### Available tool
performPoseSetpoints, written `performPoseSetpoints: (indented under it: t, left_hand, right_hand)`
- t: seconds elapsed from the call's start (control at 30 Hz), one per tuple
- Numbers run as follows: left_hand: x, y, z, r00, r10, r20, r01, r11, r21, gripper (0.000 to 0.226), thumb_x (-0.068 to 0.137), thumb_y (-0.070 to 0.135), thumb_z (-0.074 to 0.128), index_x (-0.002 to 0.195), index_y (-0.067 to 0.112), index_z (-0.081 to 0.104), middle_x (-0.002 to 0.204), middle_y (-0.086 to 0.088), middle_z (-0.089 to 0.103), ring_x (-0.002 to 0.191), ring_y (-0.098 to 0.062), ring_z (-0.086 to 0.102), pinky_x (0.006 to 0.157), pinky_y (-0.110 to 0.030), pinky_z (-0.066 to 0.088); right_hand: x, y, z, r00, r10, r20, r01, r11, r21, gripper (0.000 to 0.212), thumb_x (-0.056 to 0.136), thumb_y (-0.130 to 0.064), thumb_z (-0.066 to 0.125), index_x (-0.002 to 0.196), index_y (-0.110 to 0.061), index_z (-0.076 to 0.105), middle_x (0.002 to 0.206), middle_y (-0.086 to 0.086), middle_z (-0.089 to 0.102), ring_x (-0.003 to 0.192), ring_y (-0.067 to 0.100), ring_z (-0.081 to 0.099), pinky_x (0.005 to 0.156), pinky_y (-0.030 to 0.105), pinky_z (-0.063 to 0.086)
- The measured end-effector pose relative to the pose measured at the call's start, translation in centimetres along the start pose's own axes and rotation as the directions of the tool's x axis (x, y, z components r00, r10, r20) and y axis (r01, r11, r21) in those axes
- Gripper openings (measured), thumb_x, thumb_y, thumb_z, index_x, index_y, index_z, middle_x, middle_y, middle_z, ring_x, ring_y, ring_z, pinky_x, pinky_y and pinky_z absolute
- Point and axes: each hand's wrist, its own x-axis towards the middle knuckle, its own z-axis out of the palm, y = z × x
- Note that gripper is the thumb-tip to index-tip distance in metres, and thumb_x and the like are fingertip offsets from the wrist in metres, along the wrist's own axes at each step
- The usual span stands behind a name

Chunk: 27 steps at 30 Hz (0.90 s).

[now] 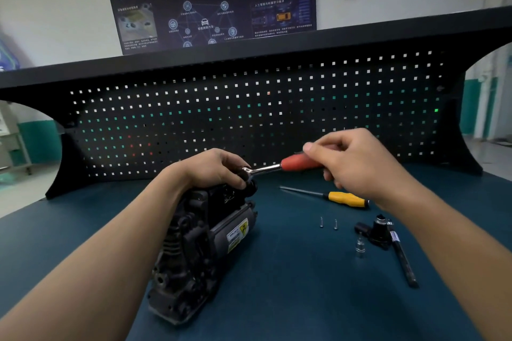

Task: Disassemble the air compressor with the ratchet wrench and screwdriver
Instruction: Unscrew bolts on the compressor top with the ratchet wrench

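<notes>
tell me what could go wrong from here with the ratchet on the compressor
1. The left hand curls over the head of the ratchet wrench atop the air compressor; if it slips off the fastener, those fingers may get pinched.
2. No clamp shows on the compressor; the right hand pulling the red handle could twist or tip it.
3. Two small screws lie loose on the table near the right forearm and could be swept off.

All we can see of the person is two bare arms: left forearm (110,243) and right forearm (446,232), uncovered as far up as we can see, ending in a bare left hand (213,167) and right hand (357,163). Right thumbnail (307,147) looks short and neatly trimmed.
</notes>
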Motion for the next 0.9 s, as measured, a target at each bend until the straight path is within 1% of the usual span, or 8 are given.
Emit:
performPoseSetpoints:
  t: [0.13,0.23,0.37,0.43,0.5,0.57,0.7,0.9]
  left_hand:
    - [0.0,-0.2,-0.1,1.0,0.005,0.002,-0.005,1.0,0.008,0.022,0.083,0.011,0.078,0.099,0.026,0.077,0.092,0.008,0.075,0.084,-0.004,0.067,0.08,-0.018,0.047]
    - [0.1,-0.4,-0.3,1.0,0.011,-0.006,-0.011,1.0,0.01,0.022,0.083,0.012,0.079,0.102,0.024,0.076,0.096,0.007,0.076,0.088,-0.005,0.067,0.086,-0.02,0.046]
    - [0.0,-0.5,-0.2,1.0,0.018,0.003,-0.018,1.0,-0.015,0.023,0.083,0.008,0.078,0.102,0.022,0.076,0.096,0.007,0.077,0.088,-0.003,0.068,0.086,-0.02,0.045]
    - [0.0,-0.5,-0.3,1.0,0.016,-0.003,-0.016,1.0,-0.003,0.023,0.084,0.009,0.077,0.1,0.025,0.077,0.094,0.01,0.076,0.086,0.0,0.067,0.086,-0.019,0.045]
    - [0.0,-0.6,-0.3,1.0,0.013,-0.009,-0.013,1.0,-0.003,0.023,0.085,0.009,0.075,0.097,0.028,0.077,0.094,0.011,0.076,0.084,0.002,0.067,0.084,-0.019,0.044]
    - [0.0,-0.6,-0.4,1.0,0.013,-0.013,-0.013,1.0,-0.024,0.024,0.085,0.009,0.074,0.091,0.031,0.078,0.093,0.012,0.076,0.082,0.004,0.066,0.081,-0.018,0.043]
    - [-0.1,-0.4,-0.2,1.0,-0.006,-0.018,0.006,1.0,-0.026,0.022,0.069,0.025,0.072,0.087,0.037,0.079,0.093,0.012,0.076,0.083,0.002,0.066,0.081,-0.019,0.044]
    - [-0.2,-0.5,-0.4,1.0,-0.01,-0.008,0.01,0.999,-0.041,0.023,0.066,0.026,0.071,0.086,0.035,0.078,0.089,0.01,0.075,0.078,0.0,0.064,0.078,-0.02,0.044]
  right_hand:
    - [-0.5,1.6,-0.1,0.981,0.092,0.174,-0.044,0.964,-0.262,0.021,0.083,-0.048,0.073,0.085,-0.028,0.074,0.054,-0.009,0.063,0.044,0.004,0.054,0.043,0.019,0.043]
    - [-0.6,2.4,0.5,0.929,0.203,0.309,-0.074,0.921,-0.383,0.02,0.089,-0.046,0.069,0.091,-0.026,0.071,0.062,-0.001,0.07,0.043,0.004,0.058,0.042,0.019,0.043]
    - [-1.2,3.4,2.3,0.873,0.276,0.402,0.013,0.811,-0.585,0.032,0.091,-0.047,0.062,0.087,-0.016,0.068,0.069,0.003,0.074,0.049,0.01,0.067,0.047,0.022,0.049]
    - [-1.6,4.1,3.5,0.874,0.28,0.397,0.046,0.765,-0.642,0.037,0.091,-0.05,0.061,0.084,-0.014,0.067,0.071,0.007,0.073,0.05,0.012,0.064,0.049,0.024,0.048]
    - [-2.0,5.0,4.7,0.89,0.273,0.366,0.045,0.746,-0.665,0.039,0.091,-0.052,0.061,0.084,-0.014,0.067,0.08,0.008,0.068,0.064,0.021,0.064,0.057,0.029,0.048]
    - [-2.5,5.8,6.0,0.908,0.248,0.337,0.052,0.731,-0.68,0.038,0.092,-0.054,0.06,0.084,-0.017,0.063,0.081,0.003,0.058,0.075,0.027,0.06,0.059,0.032,0.042]
    - [-3.7,6.8,8.1,0.932,0.197,0.305,0.063,0.738,-0.671,0.035,0.095,-0.056,0.054,0.084,-0.023,0.055,0.077,-0.002,0.045,0.078,0.029,0.052,0.063,0.034,0.037]
    - [-2.9,5.5,6.4,0.932,0.209,0.297,0.069,0.702,-0.709,0.037,0.093,-0.054,0.058,0.079,-0.02,0.056,0.077,0.0,0.051,0.072,0.026,0.054,0.057,0.032,0.035]
